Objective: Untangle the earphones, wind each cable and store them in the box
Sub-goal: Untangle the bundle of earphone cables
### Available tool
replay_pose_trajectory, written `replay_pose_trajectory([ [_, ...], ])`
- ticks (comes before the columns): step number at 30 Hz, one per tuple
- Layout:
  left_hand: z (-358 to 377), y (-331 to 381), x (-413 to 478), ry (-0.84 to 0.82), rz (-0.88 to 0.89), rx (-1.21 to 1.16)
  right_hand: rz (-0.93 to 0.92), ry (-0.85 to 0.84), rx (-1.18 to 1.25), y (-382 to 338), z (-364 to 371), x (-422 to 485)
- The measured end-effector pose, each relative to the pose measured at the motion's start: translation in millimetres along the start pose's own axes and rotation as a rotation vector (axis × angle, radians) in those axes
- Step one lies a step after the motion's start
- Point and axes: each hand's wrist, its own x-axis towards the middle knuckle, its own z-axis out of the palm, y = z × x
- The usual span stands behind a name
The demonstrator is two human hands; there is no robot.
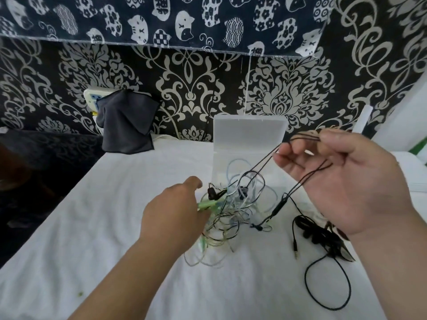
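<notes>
The right hand [342, 181] pinches a raised black cable [279, 205] above the tangle [233, 204], while the left hand [171, 211] covers the green cable [205, 205], its grip hidden.

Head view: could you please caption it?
Right hand holds black cable above the tangle; left hand grips green cable.

Green earphone [206, 204] partly behind left hand [173, 211]
</notes>
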Motion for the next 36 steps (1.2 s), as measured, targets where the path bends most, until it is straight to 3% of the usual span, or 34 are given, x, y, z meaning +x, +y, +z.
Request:
replay_pose_trajectory([
  [2, 0, -1, 0, -0.153, 0.048, -0.084, 0.051, -0.046, -0.063, 3, 1, -1],
  [4, -4, 2, -3, -0.314, 0.107, -0.347, 0.105, -0.091, -0.256, 10, 0, -2],
  [6, -6, 6, -5, -0.268, 0.179, -0.556, 0.135, -0.163, -0.401, 17, -1, -4],
  [9, 0, 11, -4, -0.089, 0.306, -0.705, 0.161, -0.349, -0.319, 21, 4, -8],
  [14, 8, 15, -4, -0.068, 0.277, -0.569, 0.074, -0.573, 0.000, 14, 1, -3],
  [16, 9, 12, -1, -0.022, 0.199, -0.529, 0.091, -0.463, 0.147, 6, 1, -4],
  [18, 8, 7, 2, -0.020, 0.106, -0.605, 0.143, -0.169, 0.141, -1, -2, -4],
  [20, 7, 4, 3, -0.021, 0.024, -0.725, 0.198, 0.045, -0.060, 0, -9, -1],
  [22, 5, 4, 3, -0.015, -0.020, -0.820, 0.258, 0.137, -0.509, 8, -21, 6],
  [24, 5, 5, 2, 0.003, -0.029, -0.848, 0.308, 0.115, -1.041, 14, -33, 6],
  [26, 7, 7, 3, 0.034, -0.056, -0.869, 0.402, 0.017, -1.268, 19, -38, 4],
  [29, 11, 4, 6, 0.083, -0.093, -0.834, 0.491, -0.085, -1.196, 21, -38, 2],
  [33, 12, 3, 5, 0.099, -0.014, -0.603, 0.445, -0.107, -1.010, 17, -34, 3],
  [36, 13, 5, 3, 0.060, -0.006, -0.624, 0.466, -0.111, -1.182, 22, -36, 3],
])
